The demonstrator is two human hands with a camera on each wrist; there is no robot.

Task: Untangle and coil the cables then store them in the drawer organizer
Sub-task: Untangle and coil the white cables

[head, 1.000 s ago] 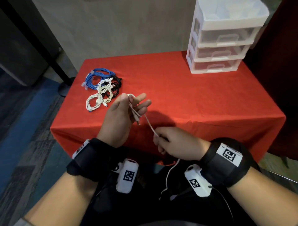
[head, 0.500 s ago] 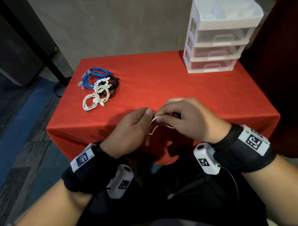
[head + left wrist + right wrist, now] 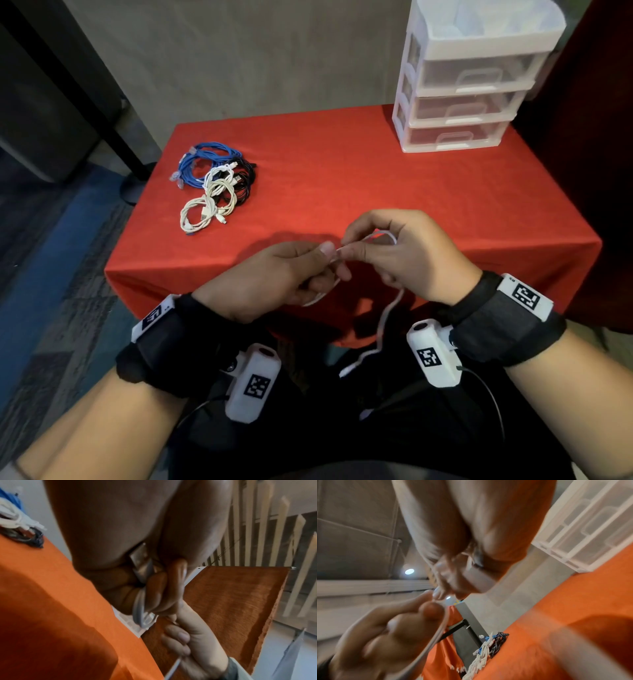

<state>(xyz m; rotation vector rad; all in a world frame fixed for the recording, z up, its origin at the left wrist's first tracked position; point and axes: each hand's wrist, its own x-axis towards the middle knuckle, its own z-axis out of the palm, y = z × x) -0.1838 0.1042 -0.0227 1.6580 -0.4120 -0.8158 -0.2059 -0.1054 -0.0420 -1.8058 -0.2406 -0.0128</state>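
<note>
Both hands meet over the near edge of the red table [image 3: 342,171], working a thin white cable [image 3: 387,315]. My left hand [image 3: 301,263] curls round a small coil of it; in the left wrist view the loops [image 3: 140,609] wrap its fingers beside a metal plug [image 3: 139,557]. My right hand [image 3: 373,246] pinches the cable just beside the left thumb, and the loose tail hangs down toward my lap. A pile of coiled blue, black and white cables [image 3: 212,185] lies at the table's left. The white drawer organizer [image 3: 462,78] stands at the back right, drawers closed.
The red cloth drapes over the table's front edge near my knees. A dark post and its base [image 3: 133,181] stand on the floor left of the table. A grey wall rises behind.
The right hand came up from the table's front edge to meet the left hand. The cable that stretched between them is now gathered into loops at the left fingers, its tail hanging.
</note>
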